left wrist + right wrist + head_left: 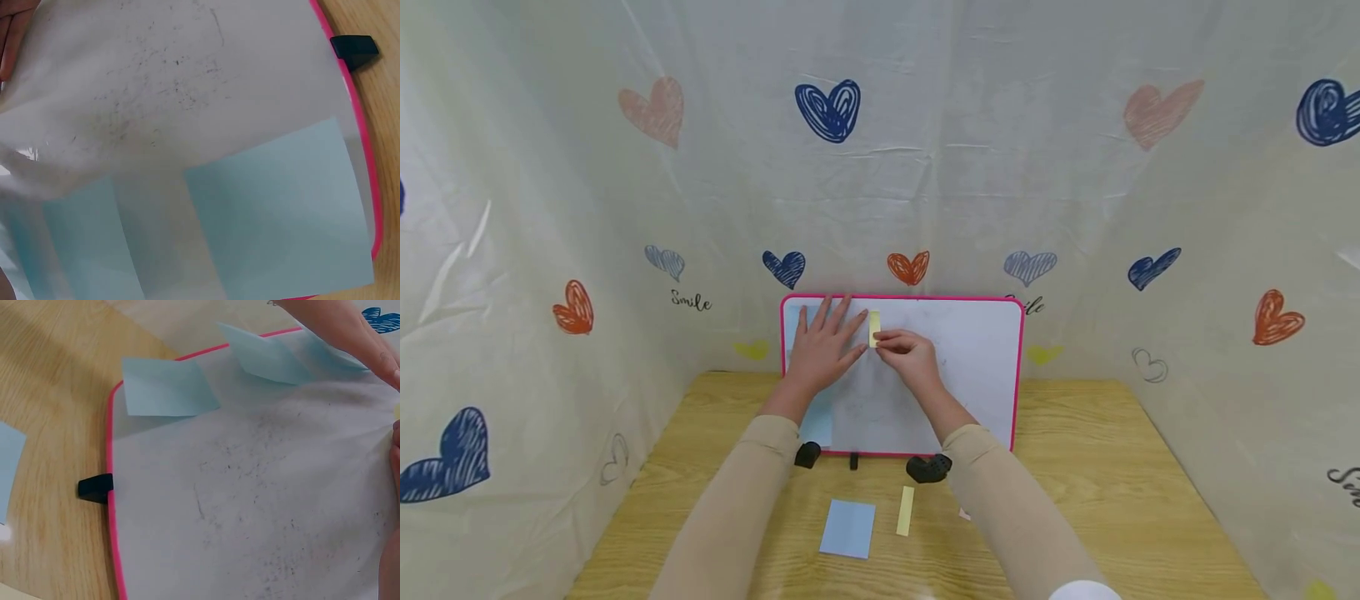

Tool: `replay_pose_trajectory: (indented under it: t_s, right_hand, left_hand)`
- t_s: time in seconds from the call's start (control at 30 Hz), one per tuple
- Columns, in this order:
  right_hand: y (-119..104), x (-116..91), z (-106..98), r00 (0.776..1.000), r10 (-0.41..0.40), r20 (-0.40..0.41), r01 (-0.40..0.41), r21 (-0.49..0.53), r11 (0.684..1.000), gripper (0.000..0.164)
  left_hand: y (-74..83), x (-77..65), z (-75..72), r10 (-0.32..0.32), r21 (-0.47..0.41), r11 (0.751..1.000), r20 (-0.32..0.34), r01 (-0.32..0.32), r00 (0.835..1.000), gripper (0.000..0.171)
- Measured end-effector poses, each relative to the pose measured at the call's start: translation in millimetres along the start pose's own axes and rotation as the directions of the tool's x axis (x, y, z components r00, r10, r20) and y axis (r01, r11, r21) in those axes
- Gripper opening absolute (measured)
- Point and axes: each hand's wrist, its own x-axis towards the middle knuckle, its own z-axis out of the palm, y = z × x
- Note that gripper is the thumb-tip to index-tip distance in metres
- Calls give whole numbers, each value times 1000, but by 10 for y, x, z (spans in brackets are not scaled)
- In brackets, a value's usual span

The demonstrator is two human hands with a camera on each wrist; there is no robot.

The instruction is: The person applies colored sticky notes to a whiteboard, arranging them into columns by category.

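Note:
A whiteboard with a pink frame stands propped upright at the back of the table. My right hand pinches the lower end of a narrow yellow sticky strip against the board, left of its middle. The left hand lies on the board with fingers spread and straight, its index fingertip beside the strip's upper part. Light blue sticky notes run down the board's left side, partly behind that hand. In the right wrist view their free edges lift off the surface. Only the yellow strip's edge shows there.
On the table in front lie a blue sticky note pad and another yellow strip. A pink piece is mostly hidden by the right sleeve. A black foot juts from the board's lower edge. A heart-printed curtain hangs behind.

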Motion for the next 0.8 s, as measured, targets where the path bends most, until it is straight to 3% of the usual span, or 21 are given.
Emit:
replay_pose_trajectory:
  t_s: [0.3, 0.57, 0.8]
  right_hand:
    - [2, -3, 3, 1000, 11, 9, -11, -21, 1000, 8]
    - [34, 8, -19, 999, -38, 19, 38, -12, 999, 7]
    - [-36, -20, -75, 999, -2, 51, 5, -45, 999, 15]
  left_hand:
    - [0, 14, 41, -22, 1, 1000, -20, 22, 1000, 68]
    - [28, 43, 101, -40, 19, 999, -33, 41, 999, 70]
    - [38, 48, 102, -58, 46, 997, -16, 58, 998, 72]
